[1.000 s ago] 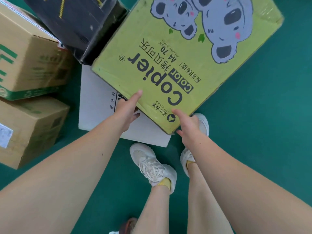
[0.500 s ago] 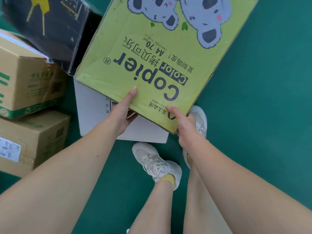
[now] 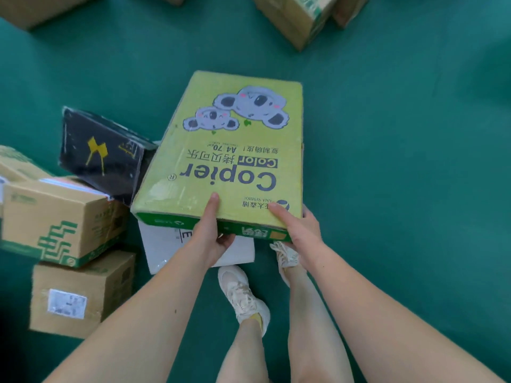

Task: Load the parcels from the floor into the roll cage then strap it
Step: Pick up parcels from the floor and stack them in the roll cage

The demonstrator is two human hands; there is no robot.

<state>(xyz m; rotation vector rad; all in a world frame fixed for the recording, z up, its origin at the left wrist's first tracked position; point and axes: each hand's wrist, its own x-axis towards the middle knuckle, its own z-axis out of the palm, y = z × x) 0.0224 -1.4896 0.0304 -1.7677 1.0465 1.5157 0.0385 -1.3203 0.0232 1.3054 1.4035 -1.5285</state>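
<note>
The floor [image 3: 401, 189] is a plain, deep teal-green surface that fills the view, matte and unmarked, with parcels scattered over it.

The person holds a lime-green cardboard copier-paper box [image 3: 221, 161] printed with two grey koalas and dark lettering. It is held by its near short edge, in front of the legs. The left grip [image 3: 210, 236], a bare hand, is closed on that edge with the thumb flat on the top face and the fingers curled underneath. The right grip [image 3: 298, 233], also bare, clasps the near right corner the same way, thumb on top and fingers beneath. The box slopes away from the person. Whether its far end touches the floor cannot be told.

Below the near edge lies a flat white carton [image 3: 166, 244], partly covered by the green box. To the left, a black plastic-wrapped parcel with a yellow mark [image 3: 102, 153] leans tilted, its right side hidden behind the green box. Further left, a brown cardboard box with a green stepped logo [image 3: 58, 222] sits on top of a brown cardboard box bearing a white label [image 3: 80, 294].

Well apart, at the top right, more brown cardboard boxes [image 3: 296, 15] stand on the floor, and another brown box [image 3: 41, 6] shows at the top left corner.

A pair of cream lace-up trainers [image 3: 243, 297] stands on the floor beneath the grips.
</note>
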